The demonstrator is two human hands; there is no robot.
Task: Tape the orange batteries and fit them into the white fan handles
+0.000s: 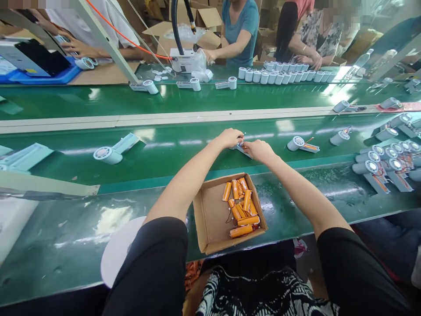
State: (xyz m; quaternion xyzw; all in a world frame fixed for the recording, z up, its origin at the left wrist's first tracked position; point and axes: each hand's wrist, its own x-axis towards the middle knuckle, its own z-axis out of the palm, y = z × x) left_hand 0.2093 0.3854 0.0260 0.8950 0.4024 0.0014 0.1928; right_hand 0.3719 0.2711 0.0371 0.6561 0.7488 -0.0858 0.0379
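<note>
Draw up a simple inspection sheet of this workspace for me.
Surface: shiny green belt, with a shiny green bench nearer.
Job's things: gray part at the hands; open box holding wired orange cylinders.
Clutter: gray units crowded at right.
Hands: left hand and right hand both at the gray part; grip unclear.
Cables: orange cable and black hose beyond the belt.
Surroundings: co-workers opposite, cartons behind.

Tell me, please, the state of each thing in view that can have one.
Grey device: between the hands, partly hidden
Left hand: curled at the device
Right hand: curled, exact grip hidden
Cardboard box: open, partly filled
Orange cylinders: loose, jumbled inside
Clustered devices: lying, wires exposed
Back carton: flaps open
</note>
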